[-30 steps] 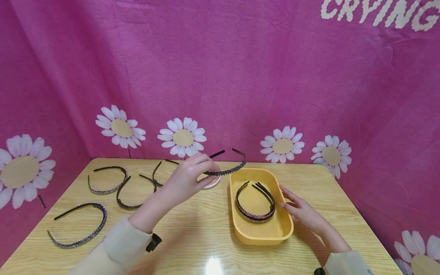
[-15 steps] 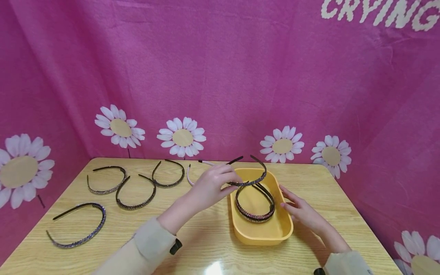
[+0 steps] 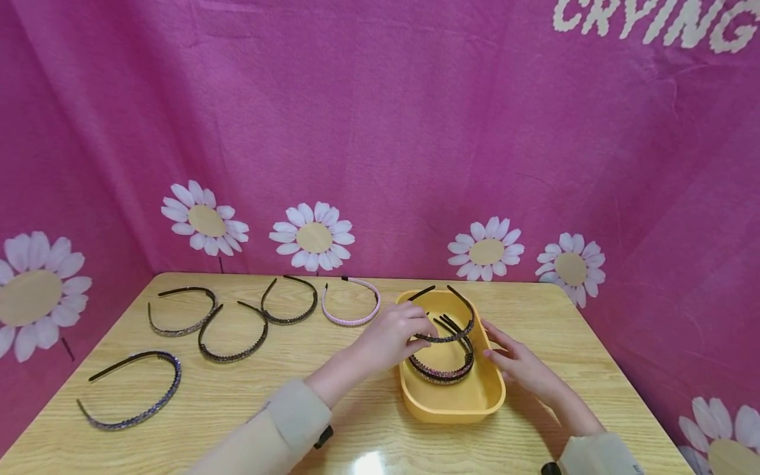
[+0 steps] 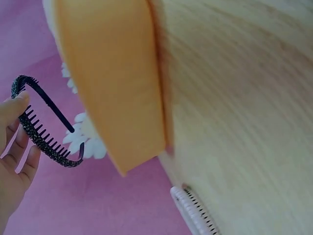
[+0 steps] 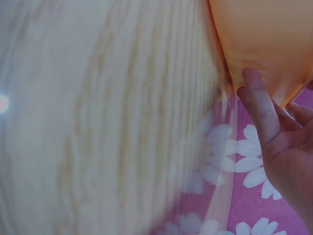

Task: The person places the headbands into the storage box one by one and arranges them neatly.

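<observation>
My left hand (image 3: 399, 333) pinches a dark, glittery toothed headband (image 4: 41, 142) between thumb and fingers. In the head view it overlaps the yellow bin (image 3: 454, 412), with its two ends pointing away from me. Below it, inside the bin, lie several dark headbands (image 3: 436, 377) stacked together, one with pinkish beads. My right hand (image 3: 522, 366) rests against the bin's right side, fingers extended along the outer wall. In the right wrist view, a fingertip (image 5: 252, 76) of that hand touches the yellow wall.
On the wooden table (image 3: 356, 422) to the left lie a pink headband (image 3: 351, 322), several dark headbands (image 3: 231, 358), and a bluish-purple headband (image 3: 139, 417) nearest me. A magenta cloth (image 3: 380, 132) with white daisies hangs behind the table and at both sides.
My left hand has carried the dark headband rightward and down, from beside the bin to over it. The pink headband has come into full view. My right hand has stayed at the bin.
</observation>
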Available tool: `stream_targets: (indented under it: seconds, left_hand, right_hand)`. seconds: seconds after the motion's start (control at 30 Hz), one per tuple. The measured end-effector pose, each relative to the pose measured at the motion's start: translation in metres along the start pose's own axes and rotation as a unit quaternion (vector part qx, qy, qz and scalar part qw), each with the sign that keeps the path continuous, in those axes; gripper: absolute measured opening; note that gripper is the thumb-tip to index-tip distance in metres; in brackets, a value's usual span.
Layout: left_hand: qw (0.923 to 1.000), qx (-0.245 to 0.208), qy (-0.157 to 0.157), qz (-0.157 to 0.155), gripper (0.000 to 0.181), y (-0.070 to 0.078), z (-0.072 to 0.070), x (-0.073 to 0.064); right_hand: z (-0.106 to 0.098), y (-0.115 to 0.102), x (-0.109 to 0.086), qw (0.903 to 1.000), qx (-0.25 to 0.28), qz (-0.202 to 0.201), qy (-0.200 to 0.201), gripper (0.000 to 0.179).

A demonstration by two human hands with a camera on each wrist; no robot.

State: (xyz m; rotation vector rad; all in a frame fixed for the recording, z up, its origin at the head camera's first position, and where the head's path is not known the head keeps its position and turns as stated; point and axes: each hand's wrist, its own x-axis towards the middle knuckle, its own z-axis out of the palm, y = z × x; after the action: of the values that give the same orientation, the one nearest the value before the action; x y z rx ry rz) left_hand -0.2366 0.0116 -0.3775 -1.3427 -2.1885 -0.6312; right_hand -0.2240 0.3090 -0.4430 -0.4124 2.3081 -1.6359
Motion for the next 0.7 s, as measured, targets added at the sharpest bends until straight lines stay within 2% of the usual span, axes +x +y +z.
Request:
stream_targets:
  seconds: [0.23, 0.37, 0.5, 0.7]
  left_hand:
    - [0.9991, -0.002, -0.043, -0.009, 0.016, -0.002, 0.016, -0.001]
    - [0.9968, 0.01, -0.078, -0.015, 0.017, -0.002, 0.024, -0.001]
    - [0.9938, 0.033, -0.106, -0.007, 0.017, -0.002, 0.03, 0.0]
    - [0.9901, 0.048, -0.132, -0.001, 0.016, -0.001, 0.037, 0.001]
  right_hand:
    - [0.0, 0.0, 0.0, 1.0, -0.003, -0.001, 0.004, 0.065]
    - [0.0, 0.0, 0.0, 0.9999, -0.008, 0.0, 0.006, 0.065]
    - [0.0, 0.0, -0.001, 1.0, -0.001, 0.001, 0.002, 0.066]
    - [0.001, -0.001, -0.002, 1.0, 0.005, 0.005, 0.003, 0.067]
